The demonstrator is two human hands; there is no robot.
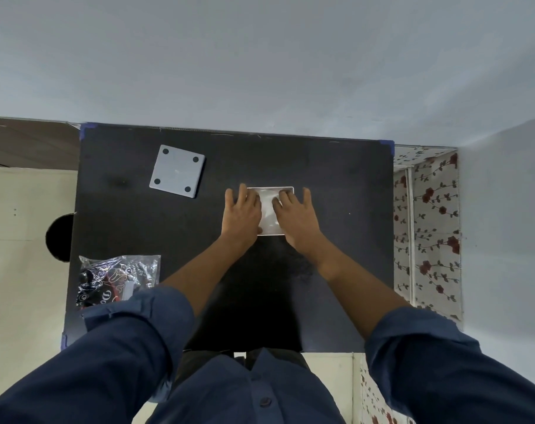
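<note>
A flat white rectangular piece [269, 209] lies on the black table [336, 240], a little right of its middle. My left hand [241, 214] rests flat on the piece's left side with the fingers spread. My right hand [296, 217] lies flat on its right side, fingers pointing away from me. Only the strip between the two hands and the far edge of the piece show. A grey square plate [177, 175] with a dark round pad at each corner lies apart at the far left of the table.
A clear plastic bag [116, 280] with dark printed contents lies at the table's near left edge. A wall runs behind the table. A flower-patterned cloth [428, 234] hangs along the right side. Pale floor and a dark round object [59, 237] lie to the left.
</note>
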